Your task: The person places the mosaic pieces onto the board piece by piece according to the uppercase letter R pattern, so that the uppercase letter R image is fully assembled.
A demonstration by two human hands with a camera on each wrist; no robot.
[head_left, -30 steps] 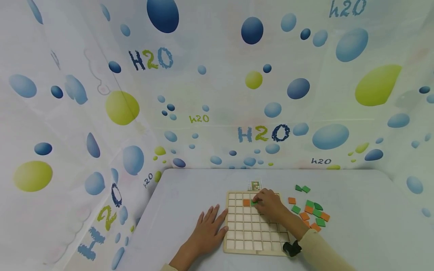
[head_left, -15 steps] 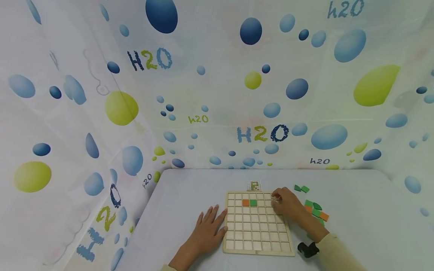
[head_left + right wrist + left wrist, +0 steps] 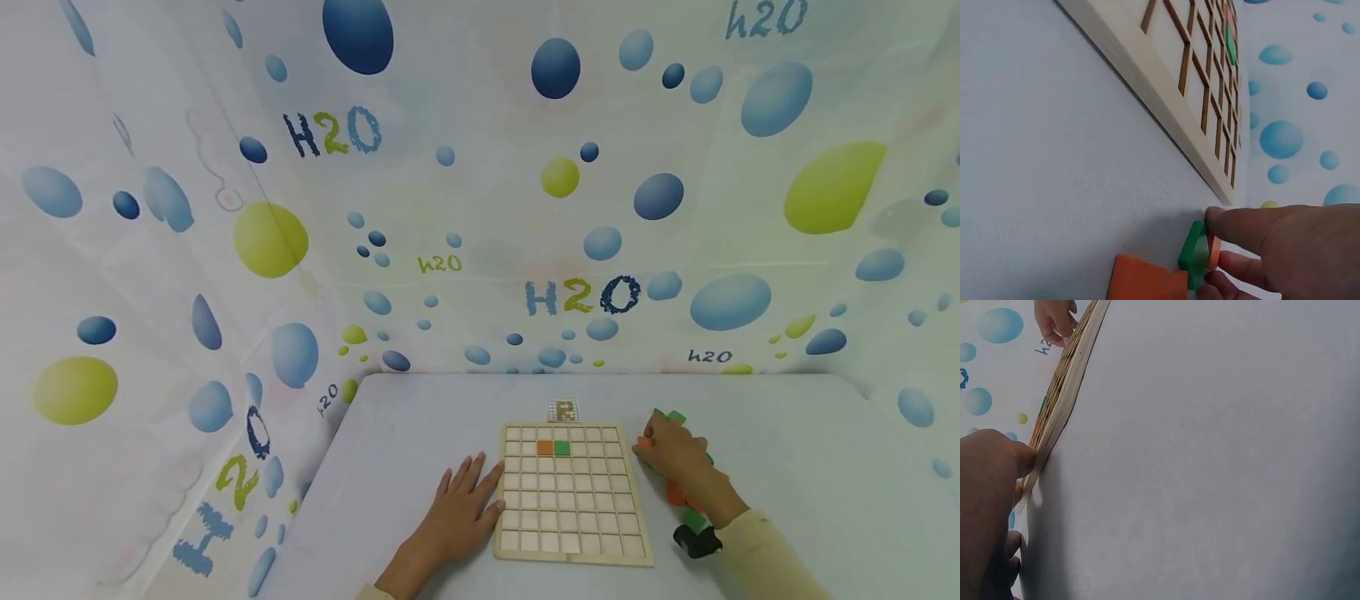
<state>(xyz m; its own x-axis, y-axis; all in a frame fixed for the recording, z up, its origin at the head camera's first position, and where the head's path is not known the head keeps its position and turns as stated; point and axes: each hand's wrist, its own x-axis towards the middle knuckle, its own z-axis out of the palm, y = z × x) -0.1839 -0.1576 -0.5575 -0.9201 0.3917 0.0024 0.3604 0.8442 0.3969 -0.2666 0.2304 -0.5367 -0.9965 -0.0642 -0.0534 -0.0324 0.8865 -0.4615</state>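
Note:
A wooden grid board [image 3: 577,502] lies on the table, holding an orange square tile [image 3: 544,448] and a green square tile [image 3: 562,448] side by side near its far edge. My left hand [image 3: 459,512] lies flat with spread fingers, thumb and forefinger touching the board's left edge. To the right of the board, my right hand [image 3: 675,454] is over the loose tiles. In the right wrist view its thumb and fingers pinch an orange tile [image 3: 1214,250], partly hidden behind a loose green tile [image 3: 1194,253].
A small printed pattern card [image 3: 563,410] lies just beyond the board. Green pieces [image 3: 677,416] lie past the right hand; more orange tiles [image 3: 677,493] are partly covered by it. A black device [image 3: 697,542] sits at the right wrist. A patterned curtain hangs behind the table.
The right hand has let go of the green tile, which now sits in the board beside the orange one. It has moved right to the loose tiles. The left hand has stayed put.

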